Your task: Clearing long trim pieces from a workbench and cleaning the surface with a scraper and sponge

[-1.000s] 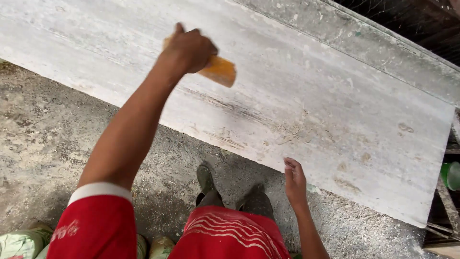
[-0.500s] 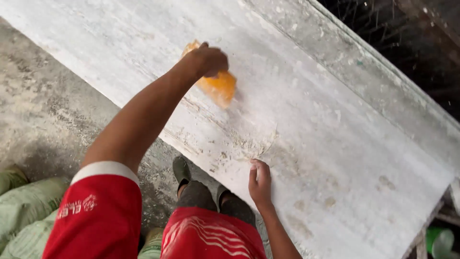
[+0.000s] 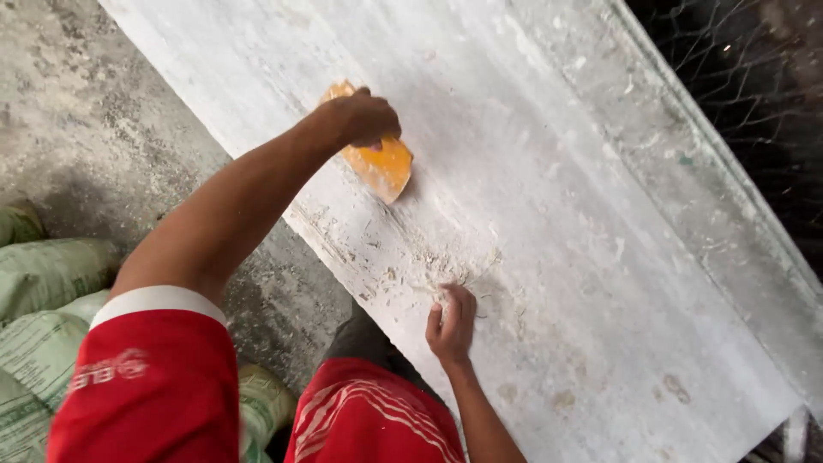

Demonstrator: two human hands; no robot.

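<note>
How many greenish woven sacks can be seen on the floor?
3 at least: one greenish woven sack by the left edge, a second below it, a third behind the red sleeve. Another piece shows between sleeve and shorts; more may be hidden.

Building site: cement sacks (image 3: 43, 300), dusty slab (image 3: 549, 214)
</note>
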